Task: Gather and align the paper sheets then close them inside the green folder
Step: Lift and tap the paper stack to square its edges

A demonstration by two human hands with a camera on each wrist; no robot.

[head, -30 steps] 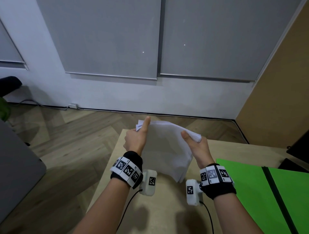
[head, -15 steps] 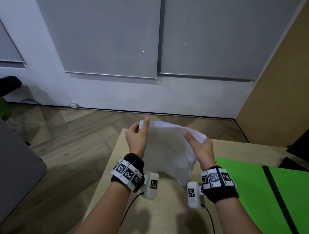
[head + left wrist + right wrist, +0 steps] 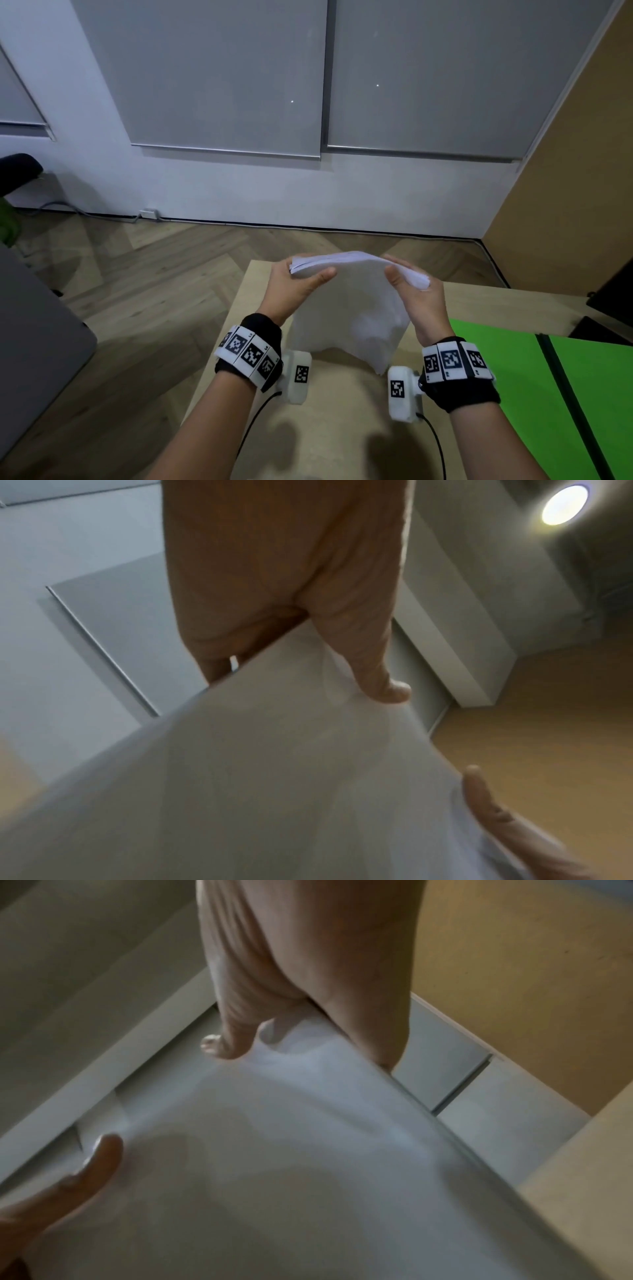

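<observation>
Held above the worktop [image 3: 342,428] at frame centre, the paper stack [image 3: 352,308] is pinched at its top corners by the left hand [image 3: 294,291] and right hand [image 3: 418,301], thumbs in front, so its sagging lower edge may fan apart before reaching the open green folder [image 3: 513,387] at lower right.

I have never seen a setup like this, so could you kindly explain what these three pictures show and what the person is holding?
No machine here: a person works bare-handed, wearing cameras. The big picture comes from a head camera; the other two look along each wrist. The left hand and right hand each grip an upper corner of a stack of white paper sheets, thumbs on the near side, so it hangs above the wooden table. An open green folder lies on the table to the right. The patterned wristbands carry printed markers.
</observation>
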